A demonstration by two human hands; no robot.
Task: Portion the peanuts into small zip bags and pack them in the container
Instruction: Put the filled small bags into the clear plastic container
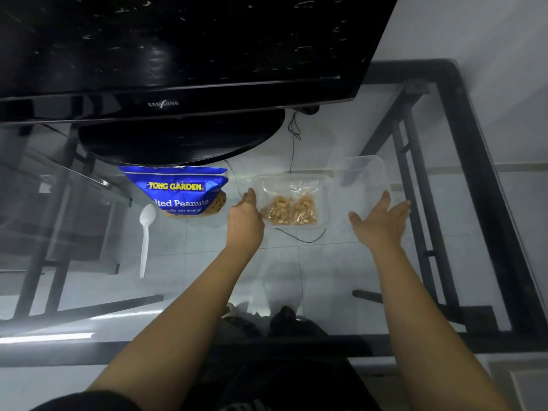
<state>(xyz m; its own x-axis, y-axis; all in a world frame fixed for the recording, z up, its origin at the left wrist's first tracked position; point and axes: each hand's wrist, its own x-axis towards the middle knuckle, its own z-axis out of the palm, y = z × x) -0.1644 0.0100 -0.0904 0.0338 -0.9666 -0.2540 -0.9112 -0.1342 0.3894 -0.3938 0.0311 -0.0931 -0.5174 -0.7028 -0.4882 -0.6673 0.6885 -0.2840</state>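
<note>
A clear plastic container (289,200) is seen resting on a glass table (207,277), and it serves here as the landmark for everything else. Inside it, small zip bags (292,210) filled with peanuts are laid flat, the nuts gathered toward the near end of the container and the clear bag tops toward the far end; how many bags there are cannot be told with certainty. Just beyond the container's right far corner, a clear lid (360,176) is seen lying on the glass, close to the container but whether touching it cannot be told. To the left of the container, a blue peanut bag (178,189) marked "Tong Garden" is stood up, with nuts visible through a window at its lower right. Further left and nearer than that bag, a white plastic spoon (146,237) is laid on the glass with its bowl pointing away. The left hand (244,216) is held at the container's left near corner, fingers together and extended, nothing gripped; contact with the rim cannot be confirmed. The right hand (381,219) is spread open, palm up and empty, to the right of the container and just nearer than the lid. Behind the container and the peanut bag, a black television (178,54) on a round base is seen.
</note>
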